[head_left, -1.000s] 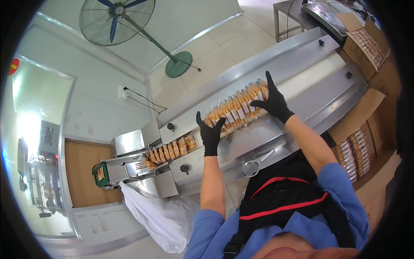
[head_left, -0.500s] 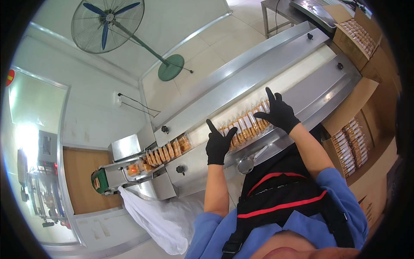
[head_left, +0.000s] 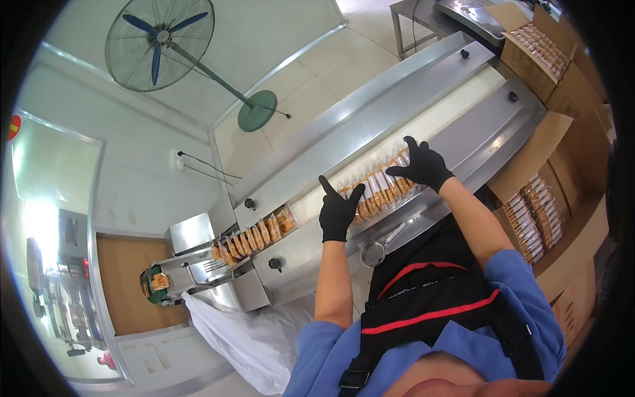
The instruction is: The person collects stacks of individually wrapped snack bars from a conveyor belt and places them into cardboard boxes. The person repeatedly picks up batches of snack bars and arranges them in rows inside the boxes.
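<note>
A row of upright, clear-wrapped orange snack packets [head_left: 378, 188] lies along the near edge of the pale channel [head_left: 463, 106] in the steel conveyor. My left hand [head_left: 337, 215], in a black glove, is at the row's left end, thumb and index finger spread around it; part of the row is hidden behind it. My right hand [head_left: 426, 165], also gloved, holds the right end, fingers bent over the packets. A second row of similar packets [head_left: 254, 237] stands further left in the channel, and one packet [head_left: 160, 282] sits at the green infeed end.
Two open cartons with packed packets [head_left: 532, 215] [head_left: 534, 46] stand at the right. A round metal strainer [head_left: 372, 253] lies on the near rail. A fan [head_left: 161, 37] stands beyond the conveyor, a white cloth [head_left: 241, 344] hangs lower left, and a window [head_left: 56, 251] is at left.
The row between my hands has moved toward the conveyor's near side over the last second, with both hands on it. A packet has appeared at the green infeed. The view has also shifted slightly.
</note>
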### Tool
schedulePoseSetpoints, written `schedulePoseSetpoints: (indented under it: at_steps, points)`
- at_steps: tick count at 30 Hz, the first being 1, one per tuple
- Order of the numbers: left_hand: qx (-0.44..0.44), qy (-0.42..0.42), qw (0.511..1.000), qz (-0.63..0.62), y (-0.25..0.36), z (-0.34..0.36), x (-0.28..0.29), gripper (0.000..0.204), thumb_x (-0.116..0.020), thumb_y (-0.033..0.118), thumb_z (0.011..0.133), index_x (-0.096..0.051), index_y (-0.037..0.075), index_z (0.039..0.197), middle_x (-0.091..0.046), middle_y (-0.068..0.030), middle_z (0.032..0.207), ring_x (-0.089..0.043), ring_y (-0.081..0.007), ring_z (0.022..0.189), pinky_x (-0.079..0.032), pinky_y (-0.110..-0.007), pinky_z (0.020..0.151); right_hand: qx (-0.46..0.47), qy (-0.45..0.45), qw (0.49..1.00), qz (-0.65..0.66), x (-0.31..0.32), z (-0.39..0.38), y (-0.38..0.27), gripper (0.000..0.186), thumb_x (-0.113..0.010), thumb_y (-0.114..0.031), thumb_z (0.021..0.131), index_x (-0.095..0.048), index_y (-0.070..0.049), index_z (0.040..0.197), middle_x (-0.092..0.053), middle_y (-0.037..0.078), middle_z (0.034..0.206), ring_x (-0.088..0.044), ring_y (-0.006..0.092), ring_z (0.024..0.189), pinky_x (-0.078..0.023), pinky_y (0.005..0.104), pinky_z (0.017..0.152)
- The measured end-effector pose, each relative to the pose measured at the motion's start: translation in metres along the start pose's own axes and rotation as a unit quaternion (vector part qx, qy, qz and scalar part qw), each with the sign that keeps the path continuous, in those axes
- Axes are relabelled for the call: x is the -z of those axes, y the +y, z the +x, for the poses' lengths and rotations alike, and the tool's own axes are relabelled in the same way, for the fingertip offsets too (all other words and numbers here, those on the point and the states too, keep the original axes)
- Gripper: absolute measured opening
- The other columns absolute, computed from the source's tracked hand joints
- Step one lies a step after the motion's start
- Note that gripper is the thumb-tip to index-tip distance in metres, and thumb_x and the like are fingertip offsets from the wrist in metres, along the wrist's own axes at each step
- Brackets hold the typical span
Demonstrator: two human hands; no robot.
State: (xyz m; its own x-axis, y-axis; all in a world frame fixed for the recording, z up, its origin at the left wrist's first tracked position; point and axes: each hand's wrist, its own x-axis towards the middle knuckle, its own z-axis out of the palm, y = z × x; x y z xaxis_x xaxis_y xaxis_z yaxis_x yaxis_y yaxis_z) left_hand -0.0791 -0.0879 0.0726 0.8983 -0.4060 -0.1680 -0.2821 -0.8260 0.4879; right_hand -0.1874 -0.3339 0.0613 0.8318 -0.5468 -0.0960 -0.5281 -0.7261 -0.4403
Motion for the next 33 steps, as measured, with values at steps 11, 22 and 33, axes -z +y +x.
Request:
schedulePoseSetpoints:
  at_steps: [11,22,33]
  points:
    - [-0.129,0.235,0.934,-0.237,0.019,-0.048,-0.018,0.107,-0.085,0.019,0.081,-0.015,0.007,0.16,-0.043,-0.0237,0.15,-0.043,-0.0359,0.139,-0.036,-0.047,0.114,0.053,0.232,0.929,0.284,0.014,-0.074,0.01,0.136,-0.088,-0.06,0.064,-0.006,-0.008,0.16,-0.049,0.029,0.136,-0.052,0.0417,0.127,-0.045,0.0462,0.105]
    - [-0.237,0.17,0.904,-0.314,0.0,-0.061,-0.073,0.101,-0.087,0.015,0.078,-0.023,0.001,0.156,-0.032,-0.0194,0.156,-0.036,-0.0346,0.143,-0.03,-0.05,0.118,0.093,0.26,0.864,0.421,-0.032,-0.088,0.064,0.11,-0.095,-0.047,0.06,-0.041,-0.003,0.144,-0.049,0.019,0.136,-0.046,0.0366,0.129,-0.038,0.0469,0.109]
    - [-0.3,0.056,0.883,-0.358,0.073,-0.035,-0.112,0.129,-0.097,0.028,0.062,-0.013,0.003,0.158,-0.025,-0.0197,0.156,-0.035,-0.0344,0.141,-0.034,-0.046,0.116,-0.058,0.327,0.849,0.41,0.01,-0.151,0.123,0.115,-0.096,-0.033,0.063,-0.028,0.004,0.149,-0.045,0.023,0.143,-0.046,0.0344,0.134,-0.038,0.0441,0.114]
